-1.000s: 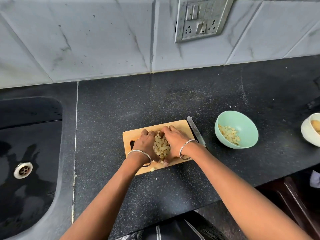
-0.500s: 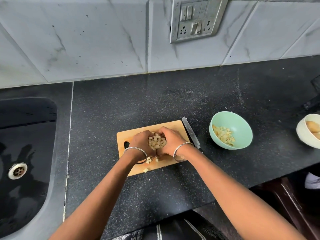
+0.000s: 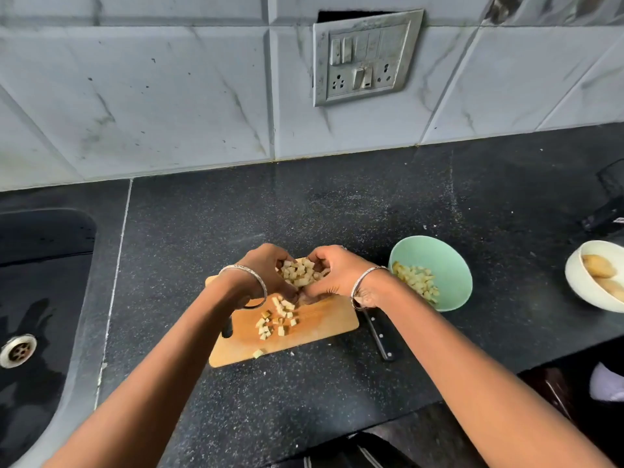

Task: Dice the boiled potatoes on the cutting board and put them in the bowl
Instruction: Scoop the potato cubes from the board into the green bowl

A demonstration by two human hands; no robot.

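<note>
Your heap of pale yellow potato cubes [image 3: 300, 272] is raised just above the board, cradled between both palms. Your left hand [image 3: 266, 268] and right hand [image 3: 332, 275] curl toward each other, fingers bent round the pile and heels close together beneath it, so the two make one scoop. That cupping looks meant to carry many small, soft pieces at once without mashing them.

Below your hands, a scatter of loose cubes [image 3: 277, 315] lies on the light wooden cutting board [image 3: 317, 320], one at its near edge. Those will likely need a second gathering.

The mint-green round bowl [image 3: 445, 261] stands just right of the board and already holds a layer of diced potato [image 3: 417, 282], so the carry should be short. The black-handled knife [image 3: 380, 336] lies on the speckled black stone counter [image 3: 337, 211] between board and bowl, its blade hidden under your right wrist. It is in neither hand, which suits a two-handed scoop.

Further right, a white bowl [image 3: 574, 282] holds whole boiled potatoes [image 3: 597, 266], so I judge more dicing remains.
</note>
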